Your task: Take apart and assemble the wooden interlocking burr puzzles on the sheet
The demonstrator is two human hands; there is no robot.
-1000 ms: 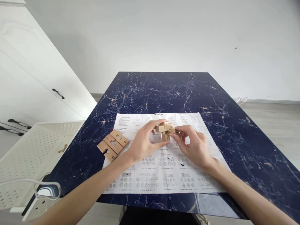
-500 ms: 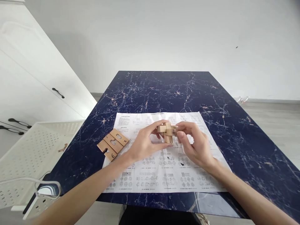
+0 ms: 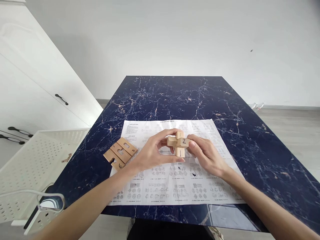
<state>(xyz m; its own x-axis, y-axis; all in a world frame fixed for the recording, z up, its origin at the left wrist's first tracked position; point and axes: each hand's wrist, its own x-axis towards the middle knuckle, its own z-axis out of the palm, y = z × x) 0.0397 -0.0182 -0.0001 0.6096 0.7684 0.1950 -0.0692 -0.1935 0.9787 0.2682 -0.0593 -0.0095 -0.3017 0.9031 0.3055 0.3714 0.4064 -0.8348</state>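
Observation:
A wooden burr puzzle point(image 3: 179, 143) of interlocked pale blocks is held between both hands above the printed sheet. The digits 1 and 2 are handwritten on faces turned toward me. My left hand point(image 3: 156, 146) is closed round its left side, with the thumb near the bottom block and a finger at the top one. My right hand point(image 3: 206, 151) pinches the right end of the block marked 2. To the left lie three flat slotted wooden pieces point(image 3: 120, 154), side by side, numbered, partly on the sheet.
The white instruction sheet point(image 3: 172, 193) with small diagrams lies on the dark blue marbled table point(image 3: 170, 96). A white perforated basket point(image 3: 50, 150) with a small wooden piece point(image 3: 66, 158) stands left, below a white cabinet point(image 3: 37, 73). A white cable point(image 3: 30, 191) crosses the lower left.
The burr puzzle has turned, so a face marked 1 now shows at the bottom and the 2 is plainer. My right fingers have closed in on its right end.

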